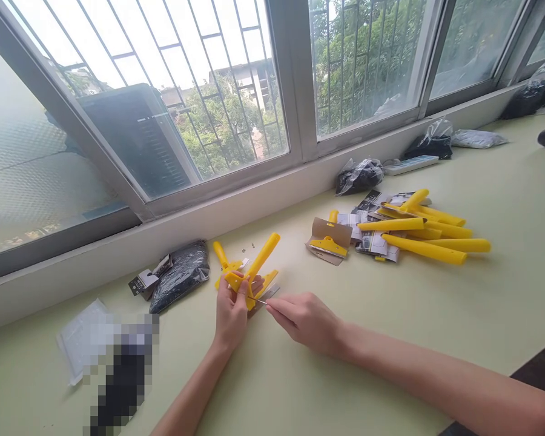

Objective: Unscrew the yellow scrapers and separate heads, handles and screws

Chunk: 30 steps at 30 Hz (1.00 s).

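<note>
My left hand (233, 312) is closed around the head of a yellow plastic scraper (258, 261), whose handle points up and to the right. My right hand (305, 319) pinches a thin metal blade (259, 300) and holds its tip against the scraper's head. A second yellow scraper (221, 257) lies on the pale green table (436, 315) just behind my left hand. Another flat blade (271, 292) rests on the table under the scraper.
A pile of yellow scrapers (427, 233) and printed cards (372, 227) lies to the right. Black plastic bags (180, 275) (358, 175) sit along the window sill. A clear bag (84, 336) and a blurred dark object (122, 381) lie at the left. Small screws (249, 247) are scattered by the sill.
</note>
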{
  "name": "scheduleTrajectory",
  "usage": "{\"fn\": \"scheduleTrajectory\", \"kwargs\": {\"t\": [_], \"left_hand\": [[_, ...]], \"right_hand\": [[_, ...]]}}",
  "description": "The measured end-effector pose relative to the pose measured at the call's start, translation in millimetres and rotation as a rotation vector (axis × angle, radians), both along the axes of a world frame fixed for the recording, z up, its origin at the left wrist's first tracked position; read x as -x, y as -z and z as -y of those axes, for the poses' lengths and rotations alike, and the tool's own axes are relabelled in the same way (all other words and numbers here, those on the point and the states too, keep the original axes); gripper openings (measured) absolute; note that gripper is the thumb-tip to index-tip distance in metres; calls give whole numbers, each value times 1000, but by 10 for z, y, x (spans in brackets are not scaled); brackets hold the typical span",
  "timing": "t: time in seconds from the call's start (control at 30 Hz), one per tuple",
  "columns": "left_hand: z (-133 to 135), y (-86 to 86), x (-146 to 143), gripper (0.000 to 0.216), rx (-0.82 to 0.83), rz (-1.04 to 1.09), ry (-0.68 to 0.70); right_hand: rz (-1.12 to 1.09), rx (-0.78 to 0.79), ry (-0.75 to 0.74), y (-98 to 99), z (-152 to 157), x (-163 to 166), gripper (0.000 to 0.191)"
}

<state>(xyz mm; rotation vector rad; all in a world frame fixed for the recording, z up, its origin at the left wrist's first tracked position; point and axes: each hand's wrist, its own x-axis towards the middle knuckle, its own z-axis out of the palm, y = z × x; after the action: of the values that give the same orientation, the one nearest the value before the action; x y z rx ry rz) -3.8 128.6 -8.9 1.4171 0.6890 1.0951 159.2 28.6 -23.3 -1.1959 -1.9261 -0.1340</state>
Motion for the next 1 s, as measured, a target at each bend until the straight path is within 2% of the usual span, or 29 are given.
{"fn": "scheduleTrajectory", "kwargs": {"t": [0.27, 0.63, 0.8, 1.0], "left_hand": [[65, -30, -5, 22, -107, -56, 25], [100, -38, -1, 22, -177, -154, -8], [128, -60, 0, 22, -265, -240, -47], [135, -119, -22, 24, -174, -159, -71]], "right_hand": [[45, -16, 18, -10, 0, 12, 33], [130, 12, 52, -3, 16, 23, 31], [142, -6, 44, -24, 5, 17, 31], [98, -38, 39, -48, 15, 17, 32]]}}
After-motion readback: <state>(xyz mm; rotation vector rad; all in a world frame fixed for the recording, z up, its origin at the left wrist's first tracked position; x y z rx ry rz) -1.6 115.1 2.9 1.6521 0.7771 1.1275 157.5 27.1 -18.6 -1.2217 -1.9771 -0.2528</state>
